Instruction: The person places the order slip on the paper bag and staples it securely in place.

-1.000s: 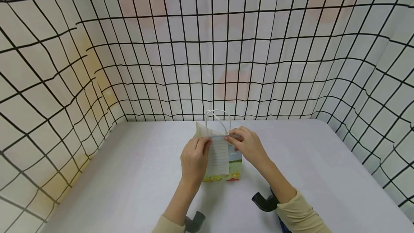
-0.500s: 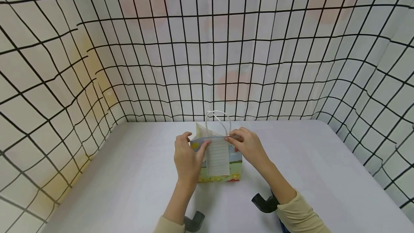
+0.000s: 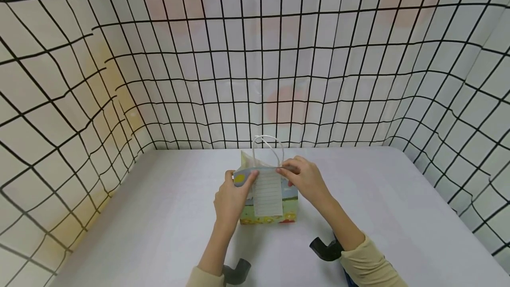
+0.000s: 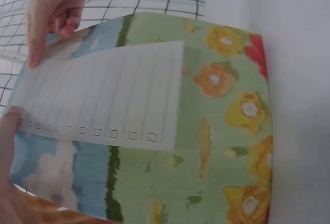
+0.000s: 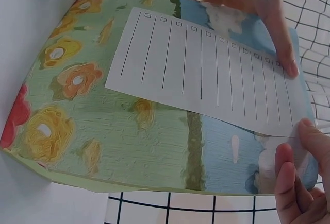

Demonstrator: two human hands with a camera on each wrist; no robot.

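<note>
A paper gift bag [image 3: 290,214], printed with flowers, grass and sky, stands upright on the table with its white cord handles [image 3: 268,137] raised. Against its front lies a lined checklist sheet [image 3: 268,196], its top end close to the bag's rim. My left hand [image 3: 230,202] holds the bag's left side, its thumb pressing the sheet's top left corner [image 5: 282,65] and its fingers partly hidden behind the bag. At the sheet's top right corner, my right hand [image 3: 307,180] pinches sheet and rim together, with the other fingers [image 5: 286,175] curled.
The white table [image 3: 167,216] extends to both sides of the bag. Black grid netting [image 3: 260,76] hangs before pale walls at the back and sides. A black elbow-shaped piece [image 3: 326,250] sits by my right wrist, near a dark blue object [image 3: 349,279] partly under that forearm.
My left hand has let go of the sheet's top left corner area, spread left along the bag, and now settles against its side with the thumb on the corner. The right hand stays put.
</note>
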